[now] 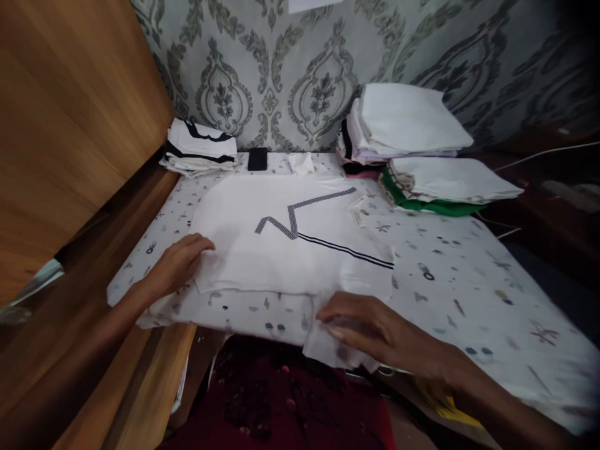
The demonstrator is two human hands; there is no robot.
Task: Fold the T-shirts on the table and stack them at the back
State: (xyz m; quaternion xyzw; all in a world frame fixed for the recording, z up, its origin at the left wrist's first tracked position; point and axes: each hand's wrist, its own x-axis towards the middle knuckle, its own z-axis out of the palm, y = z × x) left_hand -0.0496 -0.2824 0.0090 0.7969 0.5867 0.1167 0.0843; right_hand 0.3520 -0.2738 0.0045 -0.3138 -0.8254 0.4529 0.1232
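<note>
A white cloth shirt with a zigzag of dark stripes [253,262] lies spread flat on a table covered in white printed cloth [459,275]. Most of it is beyond and between the person's two bare hands, and a loose white part of it reaches the near edge, beneath the right hand.

The left hand [185,256] is at the shirt's left end, palm down and open, its fingers slightly bent and the fingertips at the fabric's edge. The right hand [360,325] is over the loose white part near the table's front, fingers and thumb loosely curved; whether they pinch the fabric cannot be told.

The stripes run in a bent line, from which a pair of thin dark lines slants to the shirt's right side. Bold black marks show on the stack of folded white garments [201,144] at the back left; whether they are lettering cannot be made out. Just beside it lies a flat black rectangular object [257,159]. A tall pile of folded clothes [407,122] and a lower pile with a green layer [450,181] are at the back right.
</note>
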